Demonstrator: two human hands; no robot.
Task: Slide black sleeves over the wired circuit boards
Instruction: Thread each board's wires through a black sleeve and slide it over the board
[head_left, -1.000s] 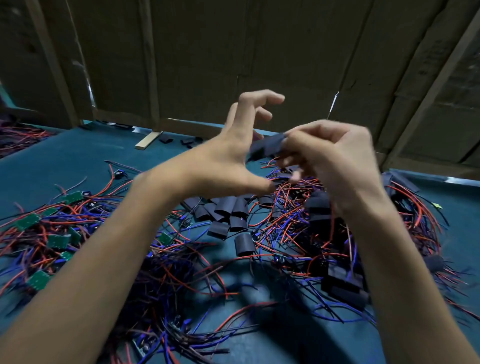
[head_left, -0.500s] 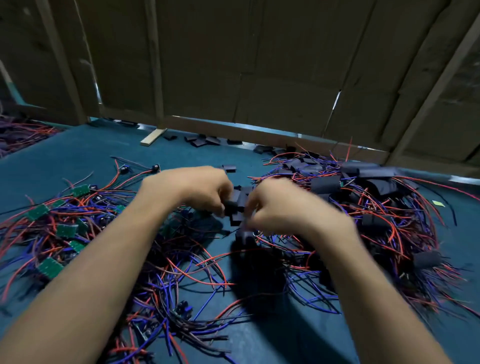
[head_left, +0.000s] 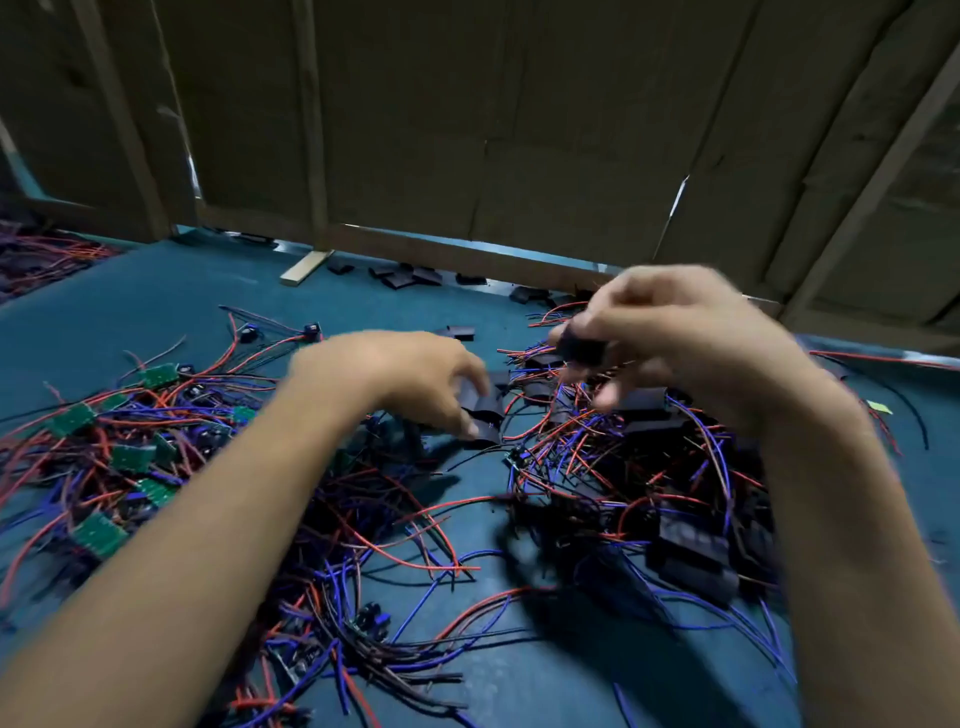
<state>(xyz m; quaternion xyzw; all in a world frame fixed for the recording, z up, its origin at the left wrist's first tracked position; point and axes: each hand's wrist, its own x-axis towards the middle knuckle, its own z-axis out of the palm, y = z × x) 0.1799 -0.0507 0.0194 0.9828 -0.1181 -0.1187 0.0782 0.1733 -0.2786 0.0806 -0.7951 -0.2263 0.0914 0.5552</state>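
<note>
Head view. The right hand (head_left: 691, 343) is raised above the teal table (head_left: 156, 301), its fingers pinching a black sleeve (head_left: 582, 345); motion blur hides whether a board sits inside it. The left hand (head_left: 410, 379) is lower, fingers curled down onto the loose black sleeves (head_left: 485, 410) at the table's centre; blur prevents confirming whether it grasps one or only touches them. Bare green circuit boards (head_left: 132, 457) with red and blue wires (head_left: 395, 540) lie spread at left. A pile of sleeved boards (head_left: 696, 551) lies tangled in wire at right, under the right forearm. Spare sleeves (head_left: 410, 275) lie along the cardboard wall (head_left: 519, 130) at the far edge.
</note>
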